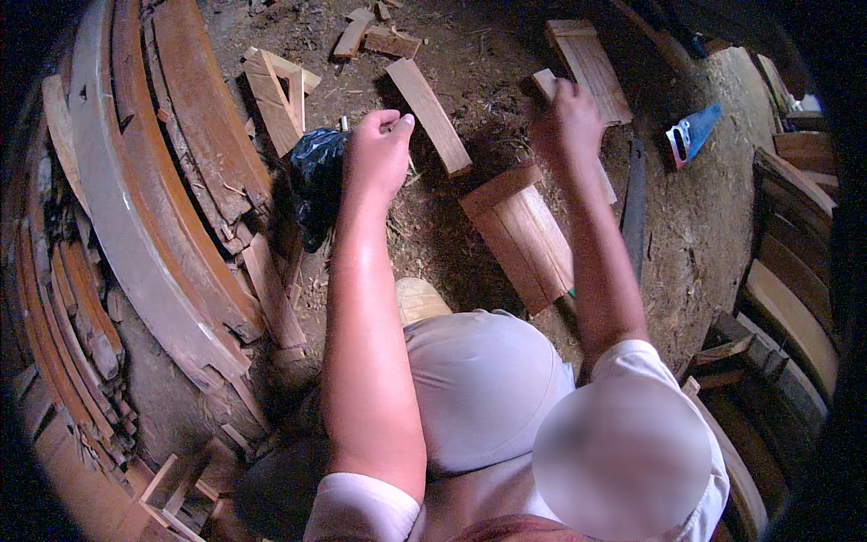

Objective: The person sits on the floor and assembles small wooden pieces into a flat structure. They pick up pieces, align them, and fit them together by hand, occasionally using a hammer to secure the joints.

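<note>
My left hand [377, 154] is raised over the ground with its fingers curled into a pinch; whatever it holds is too small to make out. Just beside it lies a crumpled black plastic bag [316, 167]. My right hand [567, 131] is closed and slightly blurred, and its grip is hidden. A narrow board [545, 83] shows past its fingers; I cannot tell whether they touch it. Between my forearms sits a wide wooden piece [524, 239] with a crosspiece [499, 187] at its far end. A loose plank [429, 117] lies on the dirt between the hands.
A blue handsaw [694, 135] and a long dark blade [635, 203] lie at the right. A board [589, 72] and a triangular wooden frame [275, 99] lie farther off. Long timbers [135, 208] are stacked along the left, more planks [786, 307] along the right.
</note>
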A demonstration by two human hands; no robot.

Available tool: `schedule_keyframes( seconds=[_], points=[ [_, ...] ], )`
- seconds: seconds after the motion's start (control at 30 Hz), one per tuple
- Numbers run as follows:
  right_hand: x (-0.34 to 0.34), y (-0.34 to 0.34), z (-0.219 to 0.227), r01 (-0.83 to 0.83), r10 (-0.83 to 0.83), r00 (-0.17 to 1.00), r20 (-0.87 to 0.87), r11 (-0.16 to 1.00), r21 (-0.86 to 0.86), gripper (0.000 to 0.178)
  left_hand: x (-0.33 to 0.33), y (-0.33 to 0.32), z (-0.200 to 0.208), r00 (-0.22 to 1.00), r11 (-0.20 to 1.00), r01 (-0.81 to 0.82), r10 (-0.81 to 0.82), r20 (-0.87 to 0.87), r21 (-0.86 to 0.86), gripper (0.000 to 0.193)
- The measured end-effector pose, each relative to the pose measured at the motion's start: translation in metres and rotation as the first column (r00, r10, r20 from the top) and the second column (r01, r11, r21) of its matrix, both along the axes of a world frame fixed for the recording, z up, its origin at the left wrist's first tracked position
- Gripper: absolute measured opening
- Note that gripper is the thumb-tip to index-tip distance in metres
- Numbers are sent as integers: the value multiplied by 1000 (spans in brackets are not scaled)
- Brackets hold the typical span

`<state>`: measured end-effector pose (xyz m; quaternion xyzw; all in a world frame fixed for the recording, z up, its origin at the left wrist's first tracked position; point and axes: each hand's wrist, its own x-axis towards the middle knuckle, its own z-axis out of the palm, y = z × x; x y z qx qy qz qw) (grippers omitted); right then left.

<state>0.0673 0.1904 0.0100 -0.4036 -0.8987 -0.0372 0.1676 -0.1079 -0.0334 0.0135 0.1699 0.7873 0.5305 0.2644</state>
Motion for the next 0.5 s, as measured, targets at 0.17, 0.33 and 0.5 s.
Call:
schedule_keyframes(
  seconds=[0.17,0.33,0.5],
  points=[
    [33,57,-12,-10,23,999,44,966,-260,39,2,13,-23,999,998,7,-3,53,-67,36],
    [24,44,-4,-83,61,995,-78,949,-305,26,3,16,-46,1000,989,-22,21,-7,-144,45],
    [27,52,-23,-343,231,934,-274,797,-498,22,41,55,10,992,928,41,-81,-94,-371,77]
  ],
)
